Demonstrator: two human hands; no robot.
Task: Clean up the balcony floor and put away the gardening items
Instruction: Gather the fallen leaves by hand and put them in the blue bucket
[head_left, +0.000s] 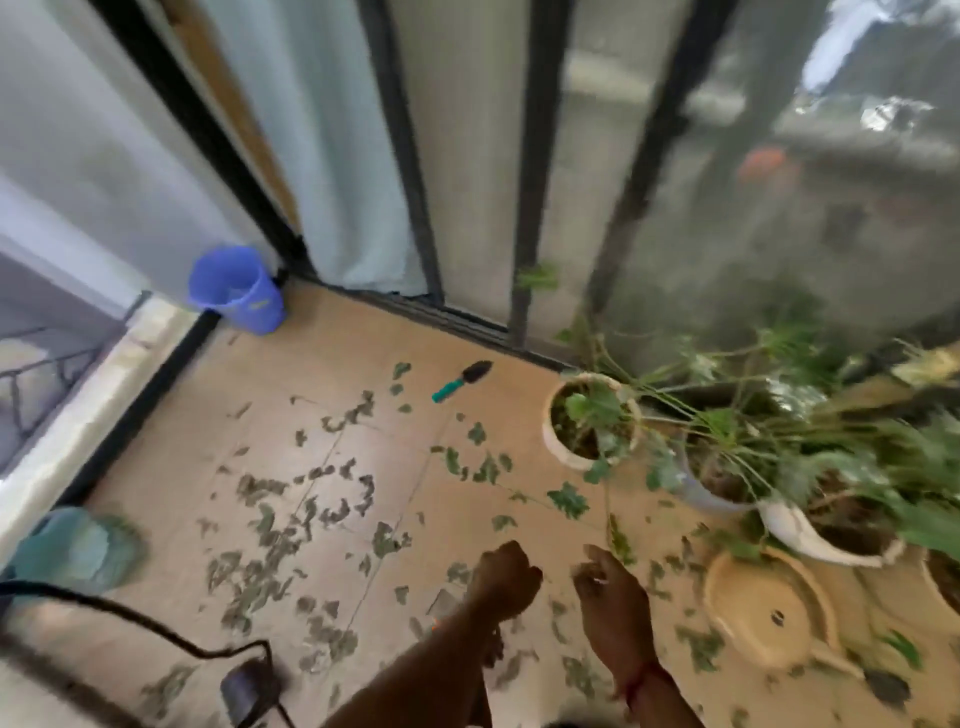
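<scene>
Blue bucket (236, 288) far ahead-left of both hands, inside not visible; white pots (548, 428) with leafy plants ahead-right of right hand (609, 590); beige pot (769, 610) tipped over just right of it; trowel (460, 382) well ahead of left hand (506, 578), lying diagonal, black blade far-right, green handle near-left; cut leaves (270, 525) litter the floor (363, 332) between; fingers on both hands curled, blurred, can't tell if holding anything.

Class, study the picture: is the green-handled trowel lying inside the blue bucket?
No, the trowel lies on the floor among scattered leaves, well apart from the blue bucket in the corner.
</scene>
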